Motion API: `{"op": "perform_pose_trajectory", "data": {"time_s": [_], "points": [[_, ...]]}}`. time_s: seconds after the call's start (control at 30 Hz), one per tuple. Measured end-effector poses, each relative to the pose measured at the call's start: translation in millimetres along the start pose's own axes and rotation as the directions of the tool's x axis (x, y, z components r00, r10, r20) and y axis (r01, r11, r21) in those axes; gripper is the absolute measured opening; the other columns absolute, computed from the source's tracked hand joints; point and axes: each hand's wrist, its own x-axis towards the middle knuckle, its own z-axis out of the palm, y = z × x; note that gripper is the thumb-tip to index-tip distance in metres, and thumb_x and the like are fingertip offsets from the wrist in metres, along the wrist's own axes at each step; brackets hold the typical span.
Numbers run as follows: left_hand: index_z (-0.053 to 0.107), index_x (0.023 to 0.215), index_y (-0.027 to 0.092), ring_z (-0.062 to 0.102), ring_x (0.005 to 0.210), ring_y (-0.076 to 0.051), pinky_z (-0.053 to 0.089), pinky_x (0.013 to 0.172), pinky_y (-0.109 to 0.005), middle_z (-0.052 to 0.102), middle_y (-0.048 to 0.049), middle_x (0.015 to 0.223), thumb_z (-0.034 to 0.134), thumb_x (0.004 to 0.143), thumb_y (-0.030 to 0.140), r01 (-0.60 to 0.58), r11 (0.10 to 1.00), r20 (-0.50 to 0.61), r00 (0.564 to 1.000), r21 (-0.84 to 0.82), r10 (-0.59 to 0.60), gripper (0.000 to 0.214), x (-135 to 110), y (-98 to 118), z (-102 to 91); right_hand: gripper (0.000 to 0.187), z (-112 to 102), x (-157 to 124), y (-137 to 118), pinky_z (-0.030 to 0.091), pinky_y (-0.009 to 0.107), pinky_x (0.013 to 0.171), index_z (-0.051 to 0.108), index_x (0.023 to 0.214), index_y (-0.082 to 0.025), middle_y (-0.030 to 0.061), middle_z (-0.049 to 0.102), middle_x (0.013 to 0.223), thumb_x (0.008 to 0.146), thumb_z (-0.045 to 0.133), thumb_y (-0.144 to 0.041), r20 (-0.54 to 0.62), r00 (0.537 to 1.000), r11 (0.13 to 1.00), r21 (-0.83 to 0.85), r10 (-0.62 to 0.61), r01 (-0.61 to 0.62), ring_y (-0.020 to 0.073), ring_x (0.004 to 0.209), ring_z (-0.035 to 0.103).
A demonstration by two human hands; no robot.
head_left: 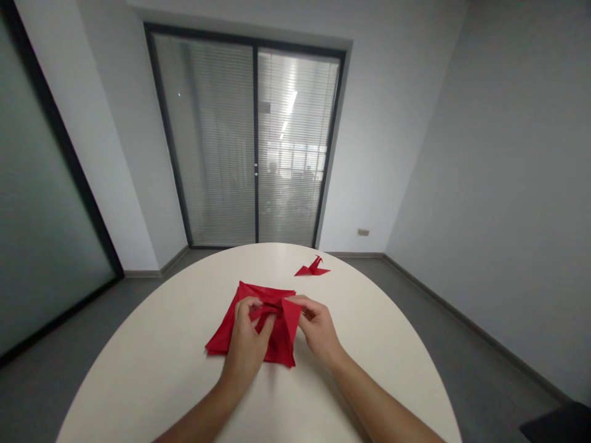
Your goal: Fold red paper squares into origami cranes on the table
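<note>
Between my two hands is a partly folded piece of red paper [291, 317], held just over a stack of red paper sheets [224, 335] on the table. My left hand [249, 335] pinches the folded paper's left side between thumb and fingers. At its right edge, my right hand [318, 326] grips a pointed flap, with the fingertips partly hidden behind it. Beyond my hands, a finished red paper crane [314, 268] rests near the table's far edge.
The round white table [152, 363] curves away on both sides. Past it stand glass doors with blinds [256, 141] in a pale wall. A dark object [558, 424] shows at the lower right corner.
</note>
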Motion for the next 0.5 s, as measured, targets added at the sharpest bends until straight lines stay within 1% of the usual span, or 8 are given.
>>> {"op": "perform_pose_trajectory", "data": {"time_s": [0.07, 0.1, 0.2, 0.27, 0.37, 0.43, 0.5], "points": [[0.056, 0.098, 0.022, 0.056, 0.112, -0.025, 0.054, 0.091, -0.040, 0.054, -0.0082, 0.117, 0.066, 0.079, 0.032, 0.025, 0.999, -0.010, 1.000, -0.022, -0.026, 0.024, 1.1, 0.6, 0.3, 0.013, -0.1, -2.1, 4.7, 0.052, 0.037, 0.090, 0.079, 0.094, -0.029, 0.0059, 0.074, 0.101, 0.083, 0.075, -0.033, 0.009, 0.999, 0.999, 0.028, -0.044, 0.043, 0.0222, 0.096, 0.067], [0.058, 0.097, 0.021, 0.056, 0.113, -0.026, 0.053, 0.092, -0.040, 0.054, -0.0090, 0.119, 0.066, 0.079, 0.033, 0.038, 0.999, 0.005, 0.999, -0.036, -0.038, 0.024, 1.5, 2.2, 0.1, 0.012, -0.5, -3.0, 6.4, 0.051, 0.038, 0.092, 0.079, 0.094, -0.030, 0.0058, 0.074, 0.102, 0.082, 0.076, -0.032, 0.022, 0.998, 0.997, 0.033, -0.067, 0.066, 0.0222, 0.099, 0.067], [0.063, 0.105, 0.020, 0.058, 0.115, -0.026, 0.048, 0.100, -0.042, 0.061, -0.0098, 0.120, 0.061, 0.083, 0.036, 0.084, 0.991, 0.116, 0.991, -0.105, -0.071, 0.027, 0.6, 12.9, -2.7, 0.010, -2.6, -4.4, 7.5, 0.049, 0.040, 0.098, 0.079, 0.092, -0.033, 0.0060, 0.071, 0.107, 0.083, 0.076, -0.031, 0.078, 0.991, 0.994, 0.005, -0.105, 0.105, 0.0229, 0.107, 0.065], [0.065, 0.105, 0.020, 0.059, 0.115, -0.026, 0.046, 0.102, -0.041, 0.065, -0.0092, 0.118, 0.058, 0.087, 0.040, 0.096, 0.985, 0.174, 0.982, -0.140, -0.071, 0.028, -1.7, 22.8, -5.6, 0.009, -4.1, -4.4, 6.5, 0.048, 0.040, 0.099, 0.080, 0.091, -0.033, 0.0066, 0.068, 0.112, 0.084, 0.075, -0.032, 0.098, 0.990, 0.993, -0.051, -0.105, 0.111, 0.0234, 0.111, 0.063], [0.067, 0.100, 0.020, 0.062, 0.109, -0.027, 0.051, 0.092, -0.036, 0.069, -0.0084, 0.111, 0.059, 0.087, 0.048, 0.147, 0.974, 0.172, 0.978, -0.173, -0.117, 0.032, -5.0, 32.9, -8.7, 0.009, -6.3, -3.9, 5.7, 0.048, 0.039, 0.098, 0.081, 0.091, -0.033, 0.0072, 0.064, 0.117, 0.084, 0.075, -0.035, 0.119, 0.987, 0.985, -0.125, -0.104, 0.119, 0.0238, 0.112, 0.061], [0.066, 0.102, 0.019, 0.064, 0.105, -0.026, 0.053, 0.086, -0.034, 0.071, -0.0076, 0.108, 0.059, 0.087, 0.051, 0.175, 0.964, 0.153, 0.977, -0.198, -0.146, 0.035, -5.2, 33.3, -8.8, 0.009, -7.5, -3.7, 6.6, 0.048, 0.039, 0.097, 0.081, 0.091, -0.033, 0.0072, 0.064, 0.116, 0.084, 0.075, -0.036, 0.143, 0.984, 0.980, -0.153, -0.106, 0.127, 0.0239, 0.110, 0.061], [0.065, 0.103, 0.019, 0.066, 0.100, -0.025, 0.053, 0.084, -0.034, 0.072, -0.0072, 0.104, 0.059, 0.087, 0.052, 0.184, 0.960, 0.144, 0.977, -0.212, -0.155, 0.037, -3.9, 29.3, -7.8, 0.010, -9.1, -3.5, 8.2, 0.049, 0.039, 0.095, 0.081, 0.091, -0.033, 0.0069, 0.065, 0.113, 0.084, 0.074, -0.036, 0.161, 0.982, 0.976, -0.176, -0.102, 0.131, 0.0236, 0.107, 0.062]]}}
